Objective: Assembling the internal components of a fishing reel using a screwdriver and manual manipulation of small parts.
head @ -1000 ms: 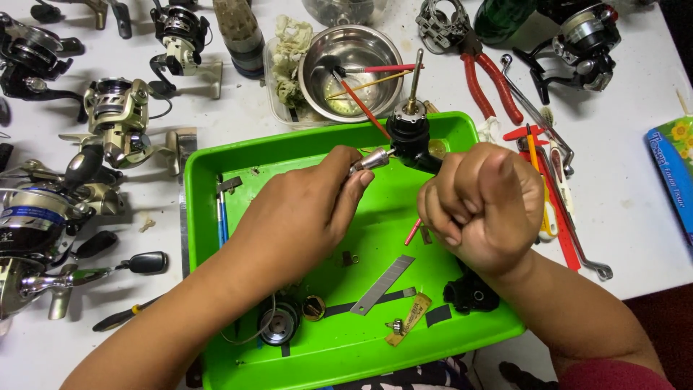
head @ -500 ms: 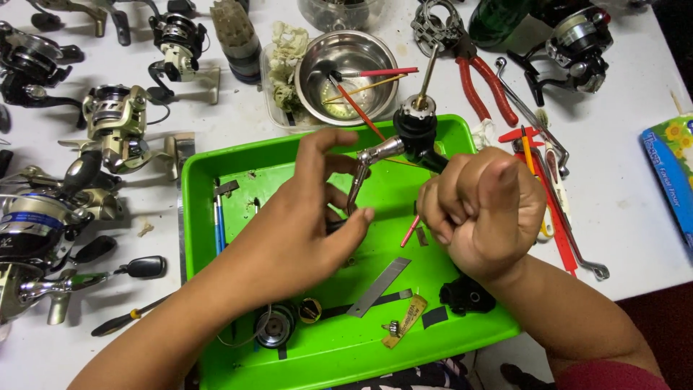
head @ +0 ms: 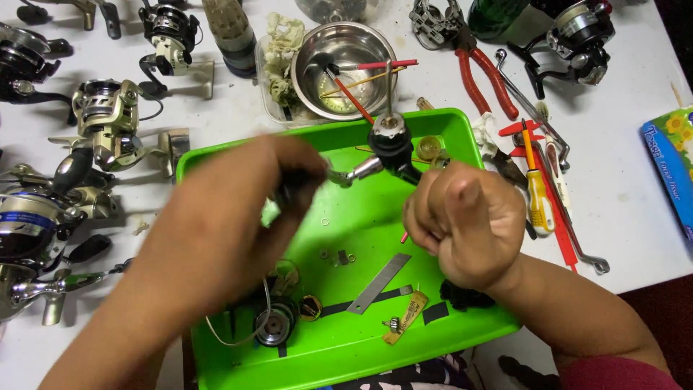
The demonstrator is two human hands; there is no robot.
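My right hand (head: 469, 224) is closed in a fist around the foot of a black fishing reel body (head: 393, 144), held upright over the green tray (head: 325, 133) with its thin shaft pointing up. A silver crank arm (head: 354, 172) sticks out leftward from the reel. My left hand (head: 231, 217) is motion-blurred, with its fingers closed around the crank's dark knob at the arm's far end. Loose parts lie on the tray below: a spool (head: 278, 325), a flat metal strip (head: 379, 283) and small washers (head: 336, 256).
Behind the tray stands a steel bowl (head: 346, 65) with red-handled brushes. Red pliers (head: 484, 76), screwdrivers (head: 534, 188) and a wrench lie to the right, and a blue tissue pack (head: 668, 159) sits at the right edge. Several fishing reels (head: 108, 119) crowd the left side.
My left hand has swung down and to the left on the crank and is now blurred. My right hand still holds the reel body in about the same place.
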